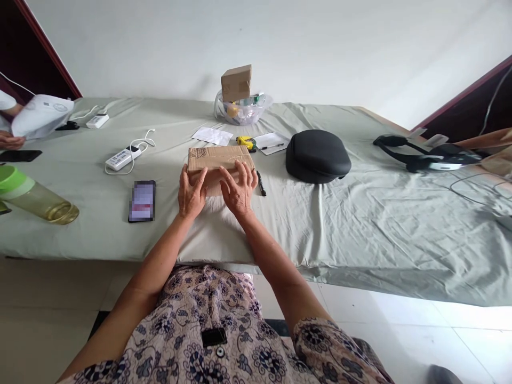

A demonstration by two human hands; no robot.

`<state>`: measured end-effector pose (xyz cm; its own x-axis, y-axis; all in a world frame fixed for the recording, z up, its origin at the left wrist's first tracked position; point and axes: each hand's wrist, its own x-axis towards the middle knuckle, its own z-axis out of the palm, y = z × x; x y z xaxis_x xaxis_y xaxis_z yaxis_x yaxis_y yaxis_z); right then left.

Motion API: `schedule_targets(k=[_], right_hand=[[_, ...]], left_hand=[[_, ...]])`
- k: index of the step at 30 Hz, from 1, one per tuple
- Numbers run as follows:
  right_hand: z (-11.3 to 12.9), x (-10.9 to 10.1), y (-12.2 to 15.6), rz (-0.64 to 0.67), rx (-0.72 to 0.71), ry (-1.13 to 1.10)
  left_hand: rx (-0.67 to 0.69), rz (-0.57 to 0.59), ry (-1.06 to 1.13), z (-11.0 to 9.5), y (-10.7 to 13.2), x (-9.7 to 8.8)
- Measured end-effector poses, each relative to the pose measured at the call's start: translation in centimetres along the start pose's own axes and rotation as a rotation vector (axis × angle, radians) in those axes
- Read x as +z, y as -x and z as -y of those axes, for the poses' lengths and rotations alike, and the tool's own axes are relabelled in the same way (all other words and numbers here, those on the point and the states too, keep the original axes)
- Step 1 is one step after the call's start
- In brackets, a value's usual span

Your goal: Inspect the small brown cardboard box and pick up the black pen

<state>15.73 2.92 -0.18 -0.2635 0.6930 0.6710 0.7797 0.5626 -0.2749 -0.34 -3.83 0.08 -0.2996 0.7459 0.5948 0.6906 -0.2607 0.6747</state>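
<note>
A small cardboard box (218,158) rests on the cloth-covered table in front of me, its printed top face up. My left hand (192,193) holds its left front corner, with the fingers along the side and the thumb against the front. My right hand (239,188) grips the right part, fingers bent over the top front edge and thumb on the front face. A black marker (261,183) lies just right of the box. Behind the box are a yellow tape measure (246,142), a white paper sheet (212,135) and a pen (272,146) on another sheet.
A black case (318,156) sits to the right, a phone (142,201) and power strip (123,158) to the left. Another box (236,83) tops a clear basket (245,114) by the wall. Left edge: bottle (48,200), person with paper. Headset-like device (430,156) far right, beside an arm.
</note>
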Motion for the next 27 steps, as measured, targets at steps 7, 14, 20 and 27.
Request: schedule_targets(k=[7, 14, 20, 27], right_hand=[[-3.9, 0.8, -1.0, -0.228, 0.187, -0.244], [-4.9, 2.4, -1.0, -0.182, 0.44, -0.681], [-4.6, 3.2, -0.6, -0.166, 0.348, -0.603], [-3.8, 4.2, -0.2, -0.075, 0.262, -0.395]], left_hand=[[-0.016, 0.011, -0.001, 0.6, 0.0, 0.3], [-0.057, 0.027, 0.074, 1.2, 0.1, 0.4], [-0.062, -0.007, 0.161, 2.8, 0.1, 0.7], [-0.017, 0.001, 0.055, 3.9, 0.1, 1.0]])
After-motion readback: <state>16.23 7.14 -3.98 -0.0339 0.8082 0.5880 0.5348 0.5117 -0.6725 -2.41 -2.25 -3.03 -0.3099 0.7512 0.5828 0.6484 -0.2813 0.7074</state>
